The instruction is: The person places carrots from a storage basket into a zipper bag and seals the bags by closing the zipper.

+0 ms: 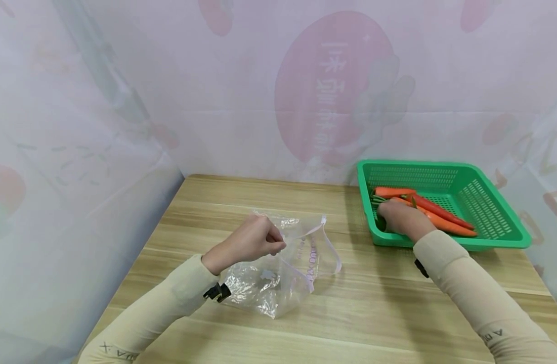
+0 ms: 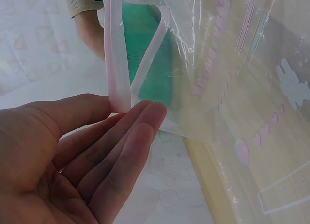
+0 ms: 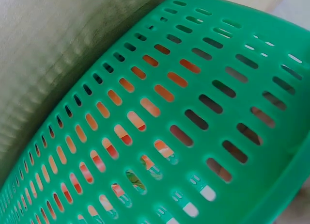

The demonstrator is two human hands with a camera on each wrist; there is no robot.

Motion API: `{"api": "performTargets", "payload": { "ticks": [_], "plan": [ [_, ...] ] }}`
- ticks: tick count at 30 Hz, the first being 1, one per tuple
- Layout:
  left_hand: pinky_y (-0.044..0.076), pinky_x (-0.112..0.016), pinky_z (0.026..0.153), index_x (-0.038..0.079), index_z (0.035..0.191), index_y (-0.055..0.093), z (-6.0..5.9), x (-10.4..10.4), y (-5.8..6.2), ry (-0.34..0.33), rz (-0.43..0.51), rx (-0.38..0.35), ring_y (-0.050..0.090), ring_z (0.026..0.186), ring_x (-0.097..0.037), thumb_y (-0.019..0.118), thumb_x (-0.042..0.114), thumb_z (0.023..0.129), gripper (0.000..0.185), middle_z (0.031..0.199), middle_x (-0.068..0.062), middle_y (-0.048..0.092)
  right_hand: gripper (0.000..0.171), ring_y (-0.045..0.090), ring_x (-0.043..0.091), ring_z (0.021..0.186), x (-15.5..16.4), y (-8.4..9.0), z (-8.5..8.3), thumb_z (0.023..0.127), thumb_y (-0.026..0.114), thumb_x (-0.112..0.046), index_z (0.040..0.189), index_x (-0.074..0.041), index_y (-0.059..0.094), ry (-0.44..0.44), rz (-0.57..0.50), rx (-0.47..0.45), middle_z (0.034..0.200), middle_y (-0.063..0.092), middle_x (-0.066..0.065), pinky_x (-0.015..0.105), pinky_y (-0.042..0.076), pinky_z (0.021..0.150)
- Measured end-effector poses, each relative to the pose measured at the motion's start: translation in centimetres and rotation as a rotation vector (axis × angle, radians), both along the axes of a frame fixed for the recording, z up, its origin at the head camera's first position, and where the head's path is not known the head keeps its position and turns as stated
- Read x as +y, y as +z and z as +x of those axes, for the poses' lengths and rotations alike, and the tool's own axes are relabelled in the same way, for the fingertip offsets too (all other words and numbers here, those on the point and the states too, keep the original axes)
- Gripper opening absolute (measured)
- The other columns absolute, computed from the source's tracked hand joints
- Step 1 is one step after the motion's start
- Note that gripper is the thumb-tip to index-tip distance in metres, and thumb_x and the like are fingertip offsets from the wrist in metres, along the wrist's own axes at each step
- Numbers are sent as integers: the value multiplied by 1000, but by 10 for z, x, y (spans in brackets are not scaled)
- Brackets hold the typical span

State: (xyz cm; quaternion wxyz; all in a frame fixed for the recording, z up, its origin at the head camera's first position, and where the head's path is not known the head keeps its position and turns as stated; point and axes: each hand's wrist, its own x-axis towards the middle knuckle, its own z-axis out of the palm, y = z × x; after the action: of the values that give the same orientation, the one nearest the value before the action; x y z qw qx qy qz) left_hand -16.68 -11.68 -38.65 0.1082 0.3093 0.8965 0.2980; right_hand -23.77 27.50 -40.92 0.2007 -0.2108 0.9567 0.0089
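My left hand (image 1: 253, 242) pinches the pink-edged rim of a clear zip bag (image 1: 269, 283) between thumb and fingertips. In the left wrist view the bag (image 2: 232, 88) hangs from those fingers with its mouth partly spread. A rabbit and small hearts are printed on it. My right hand (image 1: 403, 218) reaches over the near left side of a green plastic basket (image 1: 497, 202), its fingers down among the vegetables. Beside it lie orange carrots (image 1: 456, 226) and a long red chili pepper (image 1: 437, 208). The basket wall (image 3: 193, 98) covers most of the right wrist view; I cannot tell what the right fingers hold.
The bag and basket stand on a wood-grain table (image 1: 342, 323), the basket at its back right. A pale printed curtain (image 1: 232, 136) closes off the back and both sides.
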Motion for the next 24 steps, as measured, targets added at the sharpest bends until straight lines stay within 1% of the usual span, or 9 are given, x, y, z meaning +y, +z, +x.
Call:
{"api": "performTargets", "payload": {
  "ticks": [3,6,9,11,13,16,18,20,24],
  "plan": [
    [53,-18,58,10,85,84,0,0,-1,2,-1,-5,66,61,-2,75,11,96,15,70,3,76,44,34,13,63,-1,1,0,98,67,4,71,-17,40,37,56,20,65,32,-3,28,31,60],
    [54,-18,59,10,85,84,0,0,-1,4,-1,-9,66,62,-2,75,12,97,15,70,3,76,39,39,13,64,-1,4,0,97,72,-3,73,-15,45,68,90,41,66,35,-2,29,33,61],
    [54,-18,59,9,85,84,0,0,-1,6,2,-11,69,63,-5,75,12,97,15,71,2,76,29,42,14,66,-2,10,-1,95,78,-10,79,-12,54,57,60,40,69,39,-1,29,36,63],
    [53,-18,59,9,85,84,0,0,0,9,2,-12,70,64,-7,75,12,97,15,71,2,77,21,44,15,69,-2,15,-3,94,79,-13,86,-10,61,40,30,33,73,44,-1,30,37,64],
    [53,-18,59,9,85,84,-1,0,0,11,4,-12,71,65,-9,75,11,97,15,71,2,76,17,46,17,73,-2,20,-4,94,80,-14,94,-6,65,20,1,17,78,48,1,31,38,65],
    [54,-18,59,9,86,84,-1,0,-1,10,8,-13,70,64,-7,75,11,96,14,71,2,76,18,47,19,77,-3,28,-4,93,81,-14,100,-4,67,26,-1,10,81,53,2,31,38,65],
    [54,-18,59,8,86,84,-1,0,-1,6,11,-13,71,65,-8,75,10,96,14,72,2,77,18,47,19,75,-3,32,-4,93,81,-13,99,-3,67,35,5,5,79,51,3,31,37,64],
    [55,-18,59,7,86,84,-1,-1,-2,2,16,-17,72,65,-8,75,10,96,13,72,0,77,17,47,20,77,-3,36,-3,93,80,-13,99,-4,67,42,18,12,81,53,3,32,37,65],
    [56,-17,60,6,89,84,-2,-2,-2,0,18,-28,71,65,-5,75,9,96,12,73,-1,78,18,49,25,84,-7,48,1,93,79,-14,103,-4,68,23,39,27,94,60,12,34,42,67]
  ]
}}
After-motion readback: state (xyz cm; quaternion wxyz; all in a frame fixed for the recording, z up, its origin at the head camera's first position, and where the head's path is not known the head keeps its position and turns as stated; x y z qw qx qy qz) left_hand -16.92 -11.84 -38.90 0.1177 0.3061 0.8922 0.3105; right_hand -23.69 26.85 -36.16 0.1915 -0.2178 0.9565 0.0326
